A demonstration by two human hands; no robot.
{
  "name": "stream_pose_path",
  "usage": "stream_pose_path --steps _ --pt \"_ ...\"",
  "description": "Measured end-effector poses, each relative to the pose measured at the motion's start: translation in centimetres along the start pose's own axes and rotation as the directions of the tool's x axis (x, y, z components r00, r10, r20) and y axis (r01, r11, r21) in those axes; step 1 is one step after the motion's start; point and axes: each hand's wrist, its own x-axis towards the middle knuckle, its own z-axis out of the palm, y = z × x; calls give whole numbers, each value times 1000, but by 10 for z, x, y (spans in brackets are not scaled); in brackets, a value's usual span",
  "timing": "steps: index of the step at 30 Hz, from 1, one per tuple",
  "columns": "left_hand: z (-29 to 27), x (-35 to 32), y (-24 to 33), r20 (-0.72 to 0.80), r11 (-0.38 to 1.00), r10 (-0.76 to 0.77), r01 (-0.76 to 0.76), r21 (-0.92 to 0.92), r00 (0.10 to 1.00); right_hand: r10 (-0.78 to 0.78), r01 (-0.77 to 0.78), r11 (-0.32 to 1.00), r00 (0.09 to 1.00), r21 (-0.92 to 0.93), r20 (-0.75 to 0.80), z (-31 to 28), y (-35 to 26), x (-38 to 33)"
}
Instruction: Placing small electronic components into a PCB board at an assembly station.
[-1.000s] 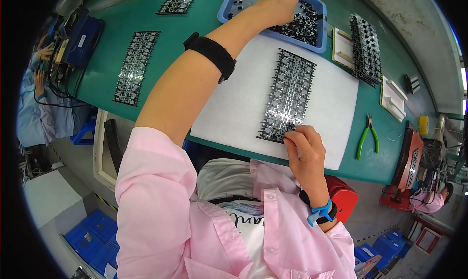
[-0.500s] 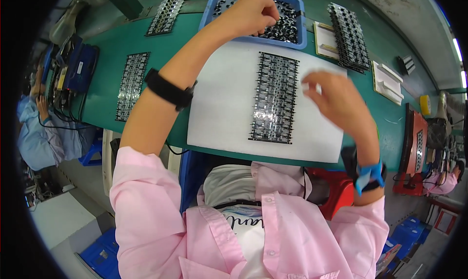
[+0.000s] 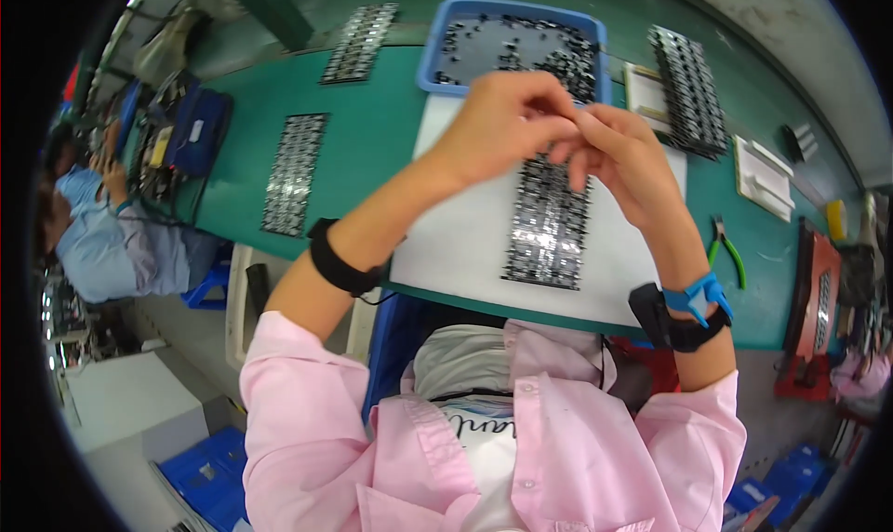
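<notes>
My left hand (image 3: pixel 507 123) and my right hand (image 3: pixel 633 160) meet at the fingertips above the far part of a circuit board panel (image 3: pixel 547 239). Both are closed in a pinch; whatever lies between the fingers is too small or hidden to make out. Under them, the long dark panel with silvery parts lies on a white sheet (image 3: pixel 446 244), its far end covered by my hands. Just beyond stands a shallow blue tray (image 3: pixel 433 62) with many small black parts (image 3: pixel 569 67), heaped mostly on its right side.
More board panels lie on the green table, one at left (image 3: pixel 296 174) and one farther back (image 3: pixel 361 44). At the right are a stack of panels (image 3: pixel 688 90), a white fixture (image 3: pixel 763 179) and green-handled cutters (image 3: pixel 726 253). A co-worker in blue (image 3: pixel 121 239) sits at far left.
My left hand has come back from the blue tray toward me. My right hand has moved up and left to join it over the panel. The whole view has shifted slightly.
</notes>
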Motion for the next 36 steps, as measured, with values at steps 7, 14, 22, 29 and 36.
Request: stream_pose_path --steps 7,14,22,29,36 --pt "16 -22 11 -64 975 140 -149 -162 988 -58 54 981 998 184 16 -2 9 -23" --pt "15 -62 -6 17 927 -170 166 -338 985 -89 101 989 990 110 -108 -21 27 -75" --pt "24 -88 -23 29 892 -331 323 -316 943 8 14 986 992 168 -130 -21 85 -119" --pt "32 -83 -22 -20 972 -231 229 -48 973 -103 140 983 954 118 -280 -8 95 -115" --pt "36 -83 -37 19 909 -313 306 -282 949 -91 127 984 961 123 -261 -8 95 -120"
